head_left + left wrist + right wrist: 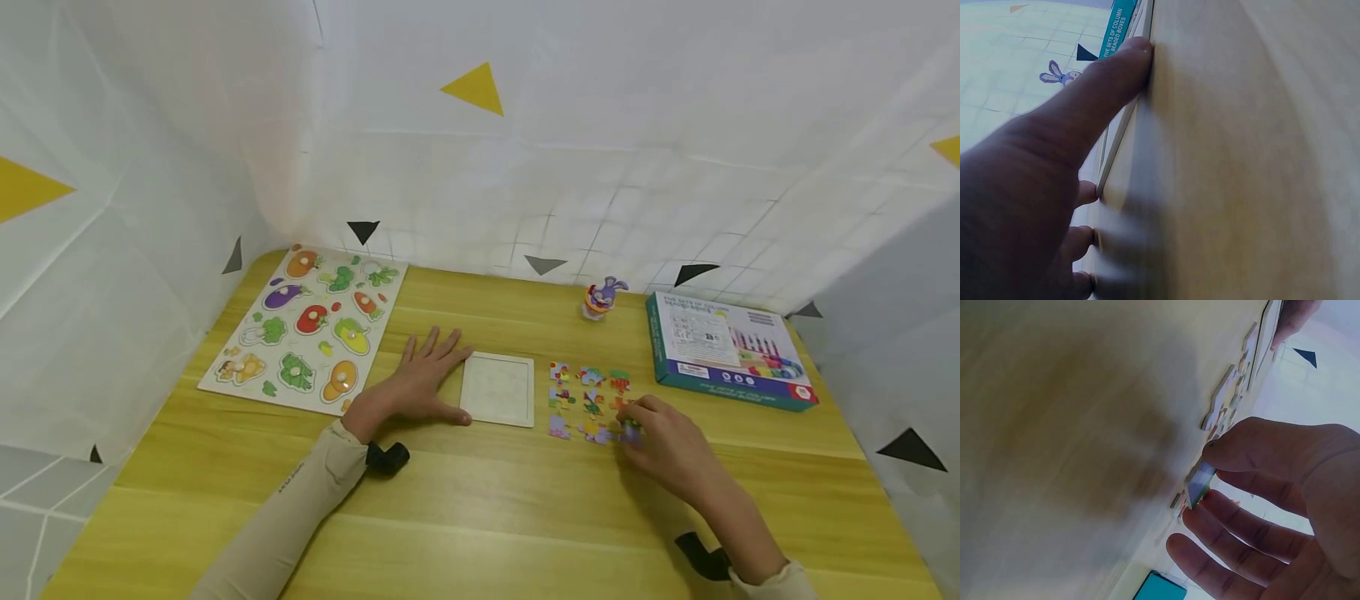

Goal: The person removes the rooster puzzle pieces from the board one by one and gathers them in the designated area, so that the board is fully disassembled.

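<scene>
My left hand point(423, 379) lies on the table with its fingers spread, and the thumb and index finger touch the left side of a white square puzzle tray point(497, 423). In the left wrist view the thumb point(1110, 81) rests along the tray's edge. Right of the tray, several colourful jigsaw pieces point(592, 402) lie apart in rows. At the near right corner of these rows my right hand point(671, 446) pinches a purple and green jigsaw piece point(1199, 482) between thumb and fingers. Fingers partly cover that piece in the head view.
A vegetable knob puzzle board point(315, 329) lies at the back left. Behind the jigsaw pieces stands a small purple rabbit figure point(602, 297). A teal and white toy box point(731, 350) lies at the back right, and a white sheet point(450, 183) hangs behind the table.
</scene>
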Tool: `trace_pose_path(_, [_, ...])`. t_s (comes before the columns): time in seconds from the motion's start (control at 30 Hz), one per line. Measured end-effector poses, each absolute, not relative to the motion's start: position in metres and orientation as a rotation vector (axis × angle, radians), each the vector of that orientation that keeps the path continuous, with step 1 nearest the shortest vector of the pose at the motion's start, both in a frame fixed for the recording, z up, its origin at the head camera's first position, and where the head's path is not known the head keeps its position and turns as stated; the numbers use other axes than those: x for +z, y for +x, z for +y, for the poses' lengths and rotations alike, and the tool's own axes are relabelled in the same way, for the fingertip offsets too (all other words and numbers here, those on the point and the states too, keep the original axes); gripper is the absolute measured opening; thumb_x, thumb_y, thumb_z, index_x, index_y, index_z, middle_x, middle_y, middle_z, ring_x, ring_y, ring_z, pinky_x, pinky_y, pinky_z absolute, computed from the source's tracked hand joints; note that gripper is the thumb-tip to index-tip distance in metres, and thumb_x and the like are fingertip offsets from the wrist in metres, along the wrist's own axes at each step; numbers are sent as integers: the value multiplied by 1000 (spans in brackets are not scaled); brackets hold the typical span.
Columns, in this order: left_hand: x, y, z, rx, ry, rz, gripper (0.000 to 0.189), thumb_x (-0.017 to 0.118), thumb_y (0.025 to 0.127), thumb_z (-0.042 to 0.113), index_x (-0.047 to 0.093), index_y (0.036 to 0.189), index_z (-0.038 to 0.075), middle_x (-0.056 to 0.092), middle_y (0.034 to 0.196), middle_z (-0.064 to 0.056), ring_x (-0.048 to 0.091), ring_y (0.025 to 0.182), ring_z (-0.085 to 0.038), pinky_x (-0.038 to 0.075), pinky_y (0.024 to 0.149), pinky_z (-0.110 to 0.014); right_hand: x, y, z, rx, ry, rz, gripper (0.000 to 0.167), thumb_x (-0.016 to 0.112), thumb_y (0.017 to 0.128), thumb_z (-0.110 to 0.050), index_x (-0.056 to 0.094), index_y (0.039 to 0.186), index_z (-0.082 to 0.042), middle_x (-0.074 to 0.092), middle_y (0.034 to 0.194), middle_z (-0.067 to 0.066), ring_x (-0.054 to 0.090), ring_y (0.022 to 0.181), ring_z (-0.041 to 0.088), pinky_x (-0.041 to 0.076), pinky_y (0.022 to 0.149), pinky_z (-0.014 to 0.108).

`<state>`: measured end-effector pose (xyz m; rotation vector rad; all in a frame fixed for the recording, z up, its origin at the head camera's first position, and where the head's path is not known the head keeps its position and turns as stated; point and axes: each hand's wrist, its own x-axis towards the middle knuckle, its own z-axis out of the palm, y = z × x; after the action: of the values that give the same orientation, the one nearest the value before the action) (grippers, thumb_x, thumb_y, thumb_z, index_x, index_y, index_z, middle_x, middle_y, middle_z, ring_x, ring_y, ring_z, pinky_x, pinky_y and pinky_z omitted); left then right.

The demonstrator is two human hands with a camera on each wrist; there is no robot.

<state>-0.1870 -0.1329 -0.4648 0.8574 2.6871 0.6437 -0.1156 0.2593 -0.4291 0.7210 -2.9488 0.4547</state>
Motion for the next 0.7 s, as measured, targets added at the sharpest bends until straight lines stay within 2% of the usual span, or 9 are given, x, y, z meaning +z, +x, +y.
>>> trace_pose_path(0.37, [-465, -189, -133, 646, 863, 2695, 109, 71, 79, 69, 22, 162, 17, 1, 167, -11, -10, 150, -38, -9, 115, -62, -432, -116, 264, 461, 727, -2951, 28, 83, 68, 2, 72, 92, -9, 63, 96, 6, 60, 79, 18, 52, 65, 39])
trace_pose_path(0.7, [-465, -187, -132, 658, 863, 2688, 108, 73, 80, 66, 22, 161, 16, 2, 167, -13, -10, 150, -40, -10, 114, -63, -437, -115, 264, 464, 731, -2957, 28, 83, 69, 1, 73, 94, -8, 63, 96, 6, 60, 81, 18, 54, 68, 40])
